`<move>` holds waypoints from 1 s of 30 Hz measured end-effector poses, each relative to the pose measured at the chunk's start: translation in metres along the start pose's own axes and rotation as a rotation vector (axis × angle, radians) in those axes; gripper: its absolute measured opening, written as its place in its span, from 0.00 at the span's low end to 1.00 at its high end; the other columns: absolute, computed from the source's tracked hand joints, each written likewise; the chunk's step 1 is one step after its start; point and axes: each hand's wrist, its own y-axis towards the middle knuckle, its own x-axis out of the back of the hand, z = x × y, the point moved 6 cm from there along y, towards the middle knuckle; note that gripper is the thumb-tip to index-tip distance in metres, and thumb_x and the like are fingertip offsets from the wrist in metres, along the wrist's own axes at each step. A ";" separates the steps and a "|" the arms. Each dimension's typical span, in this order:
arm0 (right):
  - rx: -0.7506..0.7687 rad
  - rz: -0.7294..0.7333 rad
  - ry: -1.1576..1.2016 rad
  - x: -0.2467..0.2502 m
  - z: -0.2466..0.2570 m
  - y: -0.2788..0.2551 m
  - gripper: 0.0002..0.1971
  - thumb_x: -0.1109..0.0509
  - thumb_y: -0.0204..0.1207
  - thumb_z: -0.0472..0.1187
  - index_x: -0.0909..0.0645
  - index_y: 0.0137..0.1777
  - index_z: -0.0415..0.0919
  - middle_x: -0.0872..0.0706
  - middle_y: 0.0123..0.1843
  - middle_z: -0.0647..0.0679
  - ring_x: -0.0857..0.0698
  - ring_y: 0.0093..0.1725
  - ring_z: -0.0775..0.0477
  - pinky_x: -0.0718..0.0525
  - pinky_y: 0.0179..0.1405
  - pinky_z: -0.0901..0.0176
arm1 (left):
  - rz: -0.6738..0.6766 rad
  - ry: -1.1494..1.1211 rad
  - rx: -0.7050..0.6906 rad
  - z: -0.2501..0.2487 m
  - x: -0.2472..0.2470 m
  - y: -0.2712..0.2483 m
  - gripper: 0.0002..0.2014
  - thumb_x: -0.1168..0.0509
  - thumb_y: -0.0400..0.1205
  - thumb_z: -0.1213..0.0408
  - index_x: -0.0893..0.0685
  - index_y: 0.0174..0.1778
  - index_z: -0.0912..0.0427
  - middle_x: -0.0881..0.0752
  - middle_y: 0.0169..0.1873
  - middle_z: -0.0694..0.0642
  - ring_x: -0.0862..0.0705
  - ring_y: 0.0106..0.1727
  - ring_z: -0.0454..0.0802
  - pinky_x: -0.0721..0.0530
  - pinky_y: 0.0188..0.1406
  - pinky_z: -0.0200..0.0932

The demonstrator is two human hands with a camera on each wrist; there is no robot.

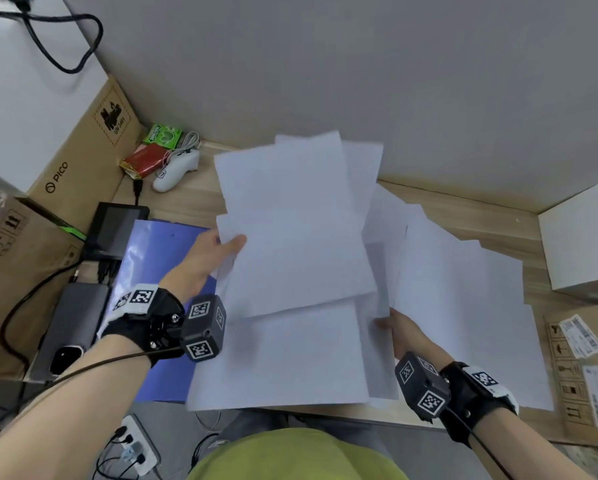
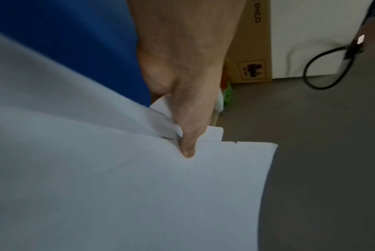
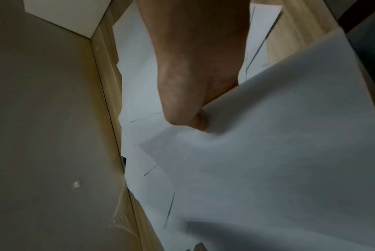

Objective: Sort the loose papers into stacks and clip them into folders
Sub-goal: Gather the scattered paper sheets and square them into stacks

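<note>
- We are at a pale wooden desk [image 1: 193,199] pushed against a grey wall, with cardboard boxes [image 1: 83,157] on the left and a white box [image 1: 581,244] on the right.
- Our left hand [image 1: 207,258] pinches a fan of white sheets [image 1: 290,230] at their left edge, lifted off the desk; the left wrist view shows the thumb pressed on top with several offset edges beneath it.
- Our right hand [image 1: 399,332] holds the fan's lower right edge; the right wrist view shows the fingers curled round a sheet there.
- More loose papers [image 1: 464,306] lie spread across the desk to the right, overlapping, and one large sheet [image 1: 283,358] lies at the near edge under the lifted fan.
- A blue folder [image 1: 159,258] lies flat just left of the papers, partly beneath our left wrist.
- We judge the step in hand to be gathering: sheets are collected but not yet squared, and nothing is clipped.
- The next move probably calls for tapping the fan's edges level, since the sheets sit skewed against one another.
- Counts: one folder in view; at least four sheets in the fan, though overlaps hide the true number; the spread papers are too overlapped to count; no clip is visible.
- Beyond the folder we see one white controller [image 1: 178,169], a red packet [image 1: 145,161] and a green packet [image 1: 162,135].
</note>
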 end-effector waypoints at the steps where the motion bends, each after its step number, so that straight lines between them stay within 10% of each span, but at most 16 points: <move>1: 0.000 0.013 0.013 0.002 -0.001 0.001 0.12 0.40 0.78 0.27 0.18 0.56 0.35 0.13 0.51 0.34 0.14 0.47 0.35 0.17 0.51 0.45 | -0.007 0.049 0.038 0.015 -0.003 0.000 0.02 0.32 0.83 0.62 0.15 0.49 0.50 0.11 0.50 0.47 0.12 0.52 0.47 0.17 0.41 0.36; 9: -0.031 0.037 0.120 0.010 -0.007 -0.003 0.13 0.40 0.82 0.32 0.22 0.63 0.34 0.14 0.54 0.37 0.15 0.49 0.36 0.18 0.54 0.46 | 0.137 0.215 0.261 0.091 -0.040 -0.001 0.17 0.36 0.85 0.68 0.22 0.70 0.62 0.16 0.61 0.59 0.17 0.53 0.55 0.20 0.52 0.48; 15: -0.101 0.095 0.139 0.008 -0.030 0.015 0.44 0.23 0.62 0.68 0.28 0.75 0.47 0.22 0.73 0.48 0.23 0.73 0.41 0.25 0.72 0.42 | 0.206 0.204 0.248 0.086 -0.071 -0.007 0.10 0.34 0.84 0.60 0.19 0.61 0.53 0.14 0.50 0.46 0.14 0.47 0.42 0.18 0.32 0.30; 18: -0.013 0.174 -0.052 -0.018 -0.010 -0.010 0.23 0.25 0.75 0.47 0.26 0.67 0.44 0.16 0.56 0.57 0.17 0.51 0.57 0.17 0.38 0.75 | 0.228 0.217 0.245 0.089 -0.081 -0.015 0.12 0.37 0.85 0.56 0.19 0.63 0.52 0.14 0.49 0.44 0.15 0.46 0.39 0.19 0.35 0.30; 20: 0.060 0.154 -0.093 -0.020 -0.008 -0.008 0.17 0.31 0.80 0.35 0.27 0.67 0.43 0.17 0.54 0.54 0.21 0.43 0.61 0.24 0.24 0.81 | 0.231 0.206 0.257 0.091 -0.085 -0.019 0.15 0.40 0.87 0.56 0.20 0.67 0.54 0.14 0.56 0.48 0.15 0.52 0.45 0.18 0.46 0.36; 30: 0.349 0.118 -0.088 0.000 0.048 -0.026 0.20 0.29 0.78 0.37 0.23 0.70 0.43 0.13 0.64 0.46 0.15 0.62 0.44 0.18 0.64 0.44 | 0.187 0.028 0.183 0.069 -0.077 -0.005 0.29 0.26 0.77 0.52 0.27 0.73 0.50 0.16 0.64 0.46 0.17 0.65 0.46 0.19 0.58 0.41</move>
